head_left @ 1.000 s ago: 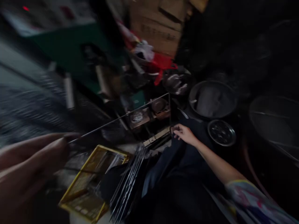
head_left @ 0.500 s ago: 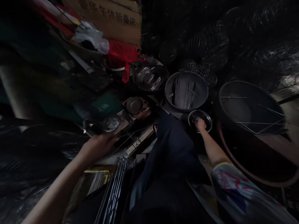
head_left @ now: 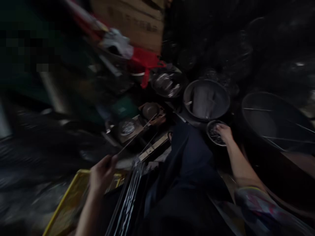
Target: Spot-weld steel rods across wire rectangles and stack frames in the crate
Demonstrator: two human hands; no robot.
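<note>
My left hand [head_left: 102, 172] is closed on one end of a thin metal rod [head_left: 136, 137], which slants up and away to the right over the work area. My right hand [head_left: 225, 132] is at the rim of a small round bowl [head_left: 213, 137] with small shiny pieces in it. Its fingers look pinched together over the pieces; what they hold, if anything, is too blurred to make out. Below the rod, a bundle of shiny metal rods [head_left: 130, 196] lies beside my leg. A small dish of shiny bits [head_left: 128, 127] sits at the bench's left.
A grey basin [head_left: 225, 108] holds straight rods, and a dark basin [head_left: 167, 84] holds shiny pieces. At right is a large basin [head_left: 258, 121] with a few loose rods. A yellow crate [head_left: 61, 203] stands at lower left. A red bag [head_left: 145, 60] and cardboard box [head_left: 137, 26] are behind.
My left hand has moved down and back toward me, and the rod in it now points up to the right. My right hand has shifted to the bowl's right rim. The view has swung left.
</note>
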